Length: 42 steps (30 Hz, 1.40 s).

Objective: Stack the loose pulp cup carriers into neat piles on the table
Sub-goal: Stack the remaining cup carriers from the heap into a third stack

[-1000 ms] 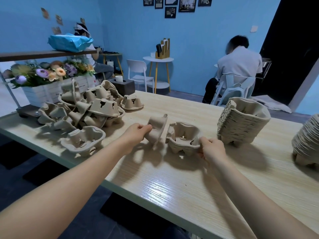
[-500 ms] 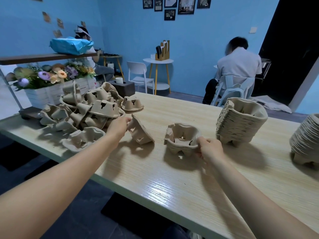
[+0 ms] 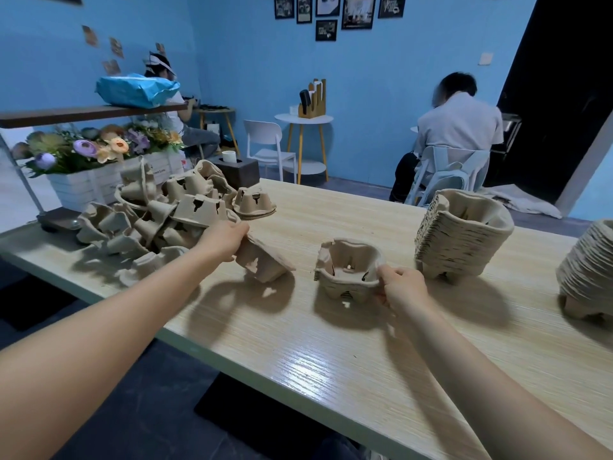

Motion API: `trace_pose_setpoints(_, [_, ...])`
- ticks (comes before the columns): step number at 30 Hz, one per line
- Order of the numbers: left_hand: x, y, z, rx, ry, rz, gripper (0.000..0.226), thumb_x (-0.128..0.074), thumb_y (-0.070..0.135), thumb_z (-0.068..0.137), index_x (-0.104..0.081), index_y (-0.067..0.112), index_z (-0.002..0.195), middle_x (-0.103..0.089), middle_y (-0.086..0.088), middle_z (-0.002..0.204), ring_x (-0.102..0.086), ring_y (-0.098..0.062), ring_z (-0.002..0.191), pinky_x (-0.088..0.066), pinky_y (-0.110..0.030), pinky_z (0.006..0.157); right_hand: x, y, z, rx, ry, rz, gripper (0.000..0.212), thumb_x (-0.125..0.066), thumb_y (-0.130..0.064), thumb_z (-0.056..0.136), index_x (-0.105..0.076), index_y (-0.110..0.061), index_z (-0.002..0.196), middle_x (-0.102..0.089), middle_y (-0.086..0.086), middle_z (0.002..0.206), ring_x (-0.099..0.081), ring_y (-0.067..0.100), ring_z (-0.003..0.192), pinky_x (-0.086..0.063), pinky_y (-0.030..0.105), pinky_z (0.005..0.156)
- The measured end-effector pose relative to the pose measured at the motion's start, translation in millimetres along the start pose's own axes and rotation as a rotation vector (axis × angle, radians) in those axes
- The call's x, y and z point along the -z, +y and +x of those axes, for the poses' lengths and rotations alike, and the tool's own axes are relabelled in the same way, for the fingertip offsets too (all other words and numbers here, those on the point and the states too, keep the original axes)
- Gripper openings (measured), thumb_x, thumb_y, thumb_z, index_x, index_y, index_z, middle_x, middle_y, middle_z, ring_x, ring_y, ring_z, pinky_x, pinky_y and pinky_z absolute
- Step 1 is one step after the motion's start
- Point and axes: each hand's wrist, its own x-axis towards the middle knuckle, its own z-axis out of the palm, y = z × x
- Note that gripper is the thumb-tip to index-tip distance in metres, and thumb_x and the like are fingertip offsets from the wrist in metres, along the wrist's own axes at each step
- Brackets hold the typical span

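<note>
A jumble of loose pulp cup carriers (image 3: pixel 159 220) lies at the table's left end. My left hand (image 3: pixel 224 242) grips one carrier (image 3: pixel 265 262) by its rim, tilted with its cup bottoms facing me, just right of the jumble. My right hand (image 3: pixel 401 287) pinches the near right rim of a short upright stack of carriers (image 3: pixel 348 273) in the middle of the wooden table (image 3: pixel 331 353). A tall neat pile (image 3: pixel 461 240) stands to the right of it, and another pile (image 3: pixel 587 273) is cut off by the right edge.
A white box of flowers (image 3: pixel 89 161) and a shelf with a blue bag (image 3: pixel 136 89) stand behind the jumble. A dark tissue box (image 3: pixel 237 167) sits at the table's far edge. Two people sit in the background by white chairs.
My left hand has drawn its carrier leftward away from the middle stack, toward the loose jumble, turning it over. My right hand has stayed on the stack's rim.
</note>
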Motion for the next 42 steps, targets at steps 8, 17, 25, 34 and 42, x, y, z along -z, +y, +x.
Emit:
trace_pose_setpoints(8, [11.7,-13.4,-13.0,-0.040,-0.033,-0.025,0.021,-0.060,0.007,0.089,-0.057,0.005,0.068,-0.053,-0.008,0.065,-0.045,-0.015,0.056,-0.044,-0.018,0.049,-6.5,-0.5,0.5,0.015,-0.009,-0.053,0.033,-0.052,-0.012,0.087,-0.043,-0.013,0.056,-0.042,0.007,0.050,-0.037,0.017,0.039,-0.027,0.023,0.041])
trace_pose_setpoints(17, [10.7,17.4,-36.7,-0.105,-0.082,-0.535,0.013,-0.056,0.005,0.091,-0.062,0.006,0.079,-0.066,-0.009,0.085,-0.061,-0.016,0.077,-0.054,-0.020,0.067,-33.7,-2.2,-3.7,0.009,-0.077,-0.024,0.031,-0.054,-0.011,0.085,-0.048,-0.011,0.054,-0.045,0.008,0.048,-0.041,0.021,0.045,-0.030,0.030,0.050])
trace_pose_setpoints(25, [-26.9,20.4,-48.7,-0.167,-0.200,-0.467,0.005,-0.065,0.008,0.086,-0.067,0.010,0.082,-0.063,-0.003,0.079,-0.058,-0.009,0.072,-0.053,-0.019,0.069,-40.3,1.7,-1.8,0.003,-0.111,-0.001,0.032,-0.054,-0.015,0.088,-0.056,-0.002,0.059,-0.050,0.013,0.059,-0.046,0.025,0.062,-0.036,0.037,0.061])
trace_pose_setpoints(34, [-32.6,17.3,-41.1,-0.094,-0.183,-0.260,0.013,-0.072,0.014,0.081,-0.067,0.004,0.075,-0.062,-0.009,0.071,-0.057,-0.013,0.061,-0.054,-0.026,0.075,-34.8,4.0,1.9,-0.054,-0.186,0.037,0.025,-0.054,-0.010,0.087,-0.052,-0.012,0.063,-0.053,0.016,0.066,-0.053,0.027,0.065,-0.040,0.037,0.066])
trace_pose_setpoints(42, [-40.7,16.4,-42.0,-0.171,-0.008,0.070,0.014,-0.081,0.021,0.072,-0.070,0.013,0.067,-0.069,-0.003,0.069,-0.057,-0.010,0.059,-0.051,-0.026,0.063,-28.7,-0.3,-3.6,-0.129,-0.239,0.256,0.021,-0.048,-0.016,0.095,-0.056,-0.008,0.077,-0.045,0.001,0.050,-0.040,0.013,0.043,-0.032,0.027,0.048])
